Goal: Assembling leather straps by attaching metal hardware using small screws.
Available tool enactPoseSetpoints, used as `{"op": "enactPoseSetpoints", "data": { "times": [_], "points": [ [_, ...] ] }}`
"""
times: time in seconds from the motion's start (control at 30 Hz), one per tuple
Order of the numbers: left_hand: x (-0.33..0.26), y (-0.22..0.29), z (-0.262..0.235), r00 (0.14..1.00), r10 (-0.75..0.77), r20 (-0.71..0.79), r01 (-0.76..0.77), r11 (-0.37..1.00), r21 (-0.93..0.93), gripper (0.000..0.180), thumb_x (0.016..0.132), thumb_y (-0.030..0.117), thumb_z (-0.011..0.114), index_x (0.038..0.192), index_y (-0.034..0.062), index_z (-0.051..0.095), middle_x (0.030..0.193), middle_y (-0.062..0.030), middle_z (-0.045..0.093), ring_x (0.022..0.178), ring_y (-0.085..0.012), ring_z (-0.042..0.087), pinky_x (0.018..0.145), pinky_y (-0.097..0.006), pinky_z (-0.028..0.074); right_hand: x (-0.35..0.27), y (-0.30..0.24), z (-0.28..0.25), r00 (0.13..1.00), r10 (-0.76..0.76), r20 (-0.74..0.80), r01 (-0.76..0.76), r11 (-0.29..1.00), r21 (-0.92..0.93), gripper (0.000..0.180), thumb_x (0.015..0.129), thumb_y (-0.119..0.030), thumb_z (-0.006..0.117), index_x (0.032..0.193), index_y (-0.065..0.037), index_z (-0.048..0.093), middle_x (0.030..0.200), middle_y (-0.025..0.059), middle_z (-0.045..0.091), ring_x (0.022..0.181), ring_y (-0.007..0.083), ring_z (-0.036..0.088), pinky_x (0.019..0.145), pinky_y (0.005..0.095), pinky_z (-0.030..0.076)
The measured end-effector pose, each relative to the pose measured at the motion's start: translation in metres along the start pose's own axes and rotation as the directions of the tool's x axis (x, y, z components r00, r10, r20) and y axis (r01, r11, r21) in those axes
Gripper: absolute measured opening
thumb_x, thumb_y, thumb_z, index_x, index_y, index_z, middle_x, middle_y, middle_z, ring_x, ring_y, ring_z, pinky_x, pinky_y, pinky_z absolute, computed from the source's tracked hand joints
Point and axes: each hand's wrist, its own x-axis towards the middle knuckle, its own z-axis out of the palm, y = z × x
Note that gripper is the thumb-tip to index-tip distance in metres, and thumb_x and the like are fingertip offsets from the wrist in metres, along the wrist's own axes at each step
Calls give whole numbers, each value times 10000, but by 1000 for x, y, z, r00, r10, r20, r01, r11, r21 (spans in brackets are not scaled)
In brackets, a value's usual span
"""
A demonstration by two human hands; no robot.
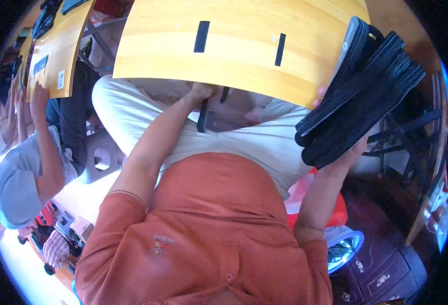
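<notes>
Left hand (202, 93): closed around the top of a single black strap (202, 116), just under the near edge of the yellow wooden table (193, 66); the strap hangs straight down from the fist over the lap, so its lower end swings free.

Right hand (347, 152): palm up beneath a thick fanned stack of black insole-shaped pieces (358, 96), fingers wrapped up around its lower edge. The hand appears to work as a shelf, carrying the weight from below so the layers stay together.

Stack: tilted, its lower end in the palm, its upper end leaning past the table's right corner; one piece at the top shows a pale face. Fingertips at the table edge near it may belong to the same hand, but the view is too cramped to say.

Strap versus stack: well apart, one on each side of the lap, with the pale trousers (244, 137) between them.

Table top: two black strips (201, 36) lie flat on it, spaced apart.

Wearer: seated, in an orange shirt (209, 223), both arms raised to the table edge.

Neighbour: to the left, another person in a grey shirt (10, 188) reaches up to a second yellow table (56, 56).
</notes>
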Motion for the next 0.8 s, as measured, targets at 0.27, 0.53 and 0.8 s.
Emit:
{"op": "enactPoseSetpoints", "data": {
  "times": [0.27,0.53,0.8],
  "points": [
    [23,-10,-2,999,43,-27,-44,998,-41,298,826,236,635,1079,80,636,864,-115,657,819,-239,627,797,-382,524,-7,2,2,998,-26,-55,22,998,-64,468,965,-293,496,1264,66,484,1021,266,654,859,389,689,709,452,605],
    [34,-32,-14,995,79,-59,-84,992,-91,290,836,252,631,1074,85,638,853,-107,655,826,-227,628,802,-383,523,-8,4,5,996,0,-86,-1,1000,-10,371,974,-180,476,1257,59,497,1046,248,656,859,385,689,727,458,603],
    [57,-45,-11,990,110,-93,-123,981,-151,284,847,268,627,1068,89,639,842,-99,652,834,-216,630,808,-383,522,-12,8,2,993,6,-118,-14,998,-68,415,960,-235,510,1255,56,492,1070,240,650,871,380,692,745,457,603]
  ]
}}
